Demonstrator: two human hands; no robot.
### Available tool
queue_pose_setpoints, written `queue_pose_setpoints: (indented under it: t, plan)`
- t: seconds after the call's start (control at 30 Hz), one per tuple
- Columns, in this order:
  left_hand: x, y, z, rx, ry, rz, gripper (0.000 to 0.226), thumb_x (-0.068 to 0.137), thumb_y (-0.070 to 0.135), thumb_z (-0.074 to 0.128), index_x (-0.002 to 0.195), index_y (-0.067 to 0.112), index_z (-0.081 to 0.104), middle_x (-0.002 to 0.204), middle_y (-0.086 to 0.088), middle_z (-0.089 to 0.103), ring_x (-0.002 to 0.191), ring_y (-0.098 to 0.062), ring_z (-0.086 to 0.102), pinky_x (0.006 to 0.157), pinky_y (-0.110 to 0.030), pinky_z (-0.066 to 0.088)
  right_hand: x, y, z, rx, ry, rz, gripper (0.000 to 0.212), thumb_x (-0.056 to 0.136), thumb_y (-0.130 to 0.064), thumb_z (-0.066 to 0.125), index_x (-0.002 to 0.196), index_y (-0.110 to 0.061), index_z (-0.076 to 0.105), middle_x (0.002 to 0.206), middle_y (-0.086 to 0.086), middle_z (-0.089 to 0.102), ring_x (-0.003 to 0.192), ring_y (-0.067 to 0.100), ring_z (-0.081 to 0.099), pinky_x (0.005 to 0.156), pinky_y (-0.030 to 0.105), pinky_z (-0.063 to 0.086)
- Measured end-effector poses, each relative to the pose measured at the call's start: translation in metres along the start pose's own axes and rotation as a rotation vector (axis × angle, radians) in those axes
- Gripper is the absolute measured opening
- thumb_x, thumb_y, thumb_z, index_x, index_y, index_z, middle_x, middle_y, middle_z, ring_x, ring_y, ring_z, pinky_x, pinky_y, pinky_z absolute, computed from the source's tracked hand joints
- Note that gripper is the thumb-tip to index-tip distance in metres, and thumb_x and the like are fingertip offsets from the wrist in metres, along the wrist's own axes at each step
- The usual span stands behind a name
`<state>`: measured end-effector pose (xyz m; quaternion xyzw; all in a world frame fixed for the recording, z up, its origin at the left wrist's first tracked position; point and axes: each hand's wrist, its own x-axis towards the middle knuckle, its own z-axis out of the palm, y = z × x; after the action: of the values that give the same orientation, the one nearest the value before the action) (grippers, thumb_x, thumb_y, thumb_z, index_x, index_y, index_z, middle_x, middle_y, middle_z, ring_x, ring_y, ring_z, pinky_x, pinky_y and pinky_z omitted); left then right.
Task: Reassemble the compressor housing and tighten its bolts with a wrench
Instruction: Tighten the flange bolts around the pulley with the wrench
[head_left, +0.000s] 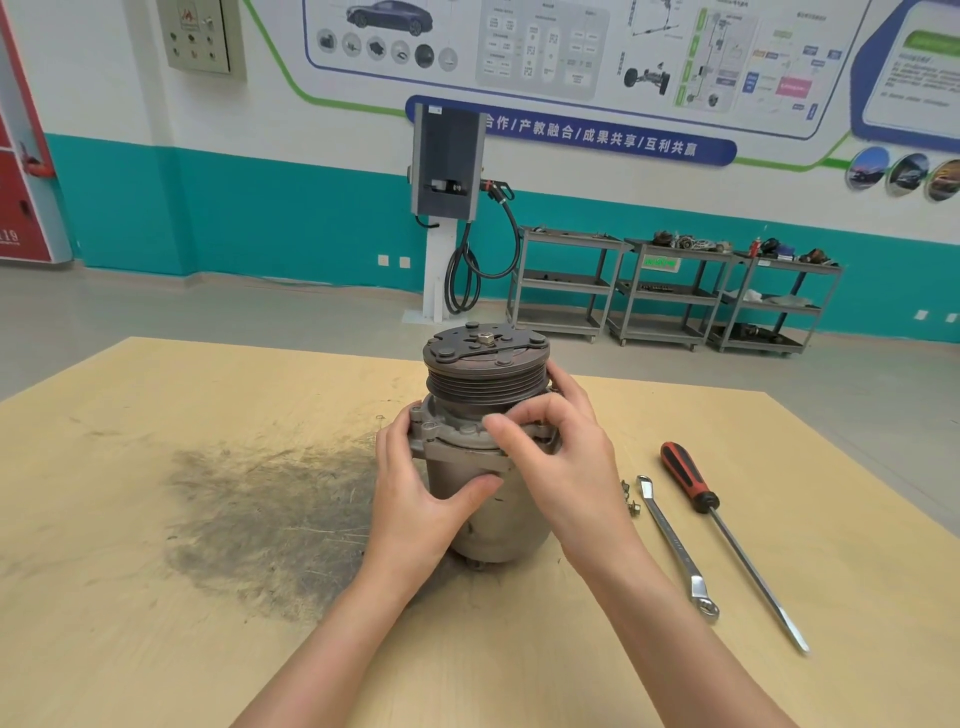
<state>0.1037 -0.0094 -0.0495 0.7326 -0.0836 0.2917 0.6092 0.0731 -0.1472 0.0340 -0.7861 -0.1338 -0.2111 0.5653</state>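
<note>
Your left hand (415, 488) and right hand (561, 457) gripped one compressor (483, 415); right of it lay one wrench (675, 545), one screwdriver (727, 535).

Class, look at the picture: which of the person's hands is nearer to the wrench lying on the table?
Right. The right hand grips the compressor's side facing the wrench; the left hand holds its far side.

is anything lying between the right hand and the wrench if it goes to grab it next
Nothing visible blocks it. The right hand is on the compressor, and the wrench lies flat on the table just to its right. A few small bolts sit beside the wrench's far end, and the screwdriver lies beyond it.
</note>
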Motion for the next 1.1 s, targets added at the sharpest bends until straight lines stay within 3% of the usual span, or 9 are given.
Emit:
queue_pose_setpoints:
  t: [0.13,0.23,0.33,0.4,0.53,0.7,0.87,1.0,1.1]
  plan:
    - [0.001,0.0,0.0,-0.009,-0.004,-0.002,0.1,0.053,0.068,0.075,0.138,0.039,0.03,0.128,0.033,0.036,0.121,0.02,0.036,0.092,0.005,0.03,-0.002,0.001,-0.006,0.029,-0.085,-0.014,0.009,0.09,-0.023,0.067,0.088,-0.025,0.075,0.153,-0.015,0.033,0.139,-0.01,0.025,0.11,0.016,0.025]
    - [0.0,0.0,0.0,-0.002,0.002,-0.004,0.099,0.054,0.067,0.074,0.138,0.039,0.03,0.129,0.03,0.037,0.123,0.018,0.037,0.093,0.004,0.029,0.0,0.001,-0.002,0.025,-0.064,0.006,0.005,0.087,-0.02,0.071,0.082,-0.02,0.07,0.149,-0.017,0.035,0.13,-0.019,0.029,0.108,0.013,0.027]
    - [0.0,-0.001,0.0,0.002,-0.002,0.001,0.099,0.055,0.067,0.074,0.138,0.039,0.03,0.129,0.03,0.037,0.124,0.017,0.037,0.094,0.003,0.03,0.002,0.003,0.004,-0.005,0.0,0.001,0.017,0.081,-0.022,0.077,0.079,-0.014,0.062,0.148,-0.013,0.038,0.136,-0.005,0.032,0.109,0.022,0.03]
    - [0.0,-0.001,-0.001,-0.002,-0.003,0.001,0.098,0.055,0.068,0.074,0.138,0.039,0.03,0.129,0.031,0.037,0.124,0.017,0.037,0.094,0.003,0.03,0.001,0.003,0.004,-0.007,0.008,-0.009,0.021,0.078,-0.024,0.079,0.08,-0.016,0.06,0.147,-0.015,0.038,0.137,-0.003,0.032,0.107,0.019,0.03]
    - [0.0,0.0,-0.001,0.002,-0.002,-0.005,0.099,0.054,0.068,0.074,0.139,0.039,0.03,0.128,0.031,0.036,0.122,0.02,0.036,0.093,0.004,0.03,-0.003,0.005,0.0,0.019,-0.073,-0.031,0.001,0.089,-0.024,0.067,0.088,-0.023,0.067,0.15,-0.019,0.032,0.14,-0.009,0.022,0.113,0.023,0.024]
    - [0.0,0.001,-0.001,0.008,-0.002,-0.001,0.098,0.054,0.066,0.074,0.138,0.037,0.031,0.128,0.03,0.036,0.12,0.021,0.036,0.093,0.005,0.029,-0.003,0.005,0.001,0.004,-0.076,-0.023,0.006,0.091,-0.019,0.065,0.086,-0.017,0.066,0.149,-0.014,0.033,0.142,-0.006,0.02,0.116,0.028,0.024]
    - [0.0,-0.001,0.0,0.013,-0.003,-0.003,0.105,0.055,0.067,0.075,0.144,0.029,0.034,0.128,0.029,0.037,0.123,0.018,0.036,0.094,0.003,0.029,0.001,0.002,0.008,-0.048,0.056,-0.007,0.022,0.078,-0.02,0.079,0.075,-0.012,0.059,0.144,-0.01,0.042,0.139,-0.003,0.031,0.101,0.008,0.029]
    - [0.0,-0.001,0.0,0.007,-0.005,-0.006,0.103,0.055,0.068,0.074,0.142,0.033,0.032,0.127,0.032,0.036,0.122,0.02,0.036,0.093,0.004,0.03,-0.003,0.003,0.006,-0.023,0.064,-0.025,0.024,0.075,-0.026,0.081,0.08,-0.016,0.06,0.144,-0.016,0.042,0.137,-0.007,0.032,0.103,0.01,0.031]
    - [0.0,0.001,0.0,-0.001,-0.003,-0.009,0.099,0.055,0.067,0.074,0.138,0.039,0.029,0.127,0.033,0.035,0.12,0.023,0.035,0.092,0.005,0.029,-0.007,0.003,0.003,0.031,0.018,-0.02,0.008,0.084,-0.031,0.071,0.088,-0.026,0.066,0.154,-0.016,0.033,0.141,-0.01,0.022,0.108,0.011,0.024]
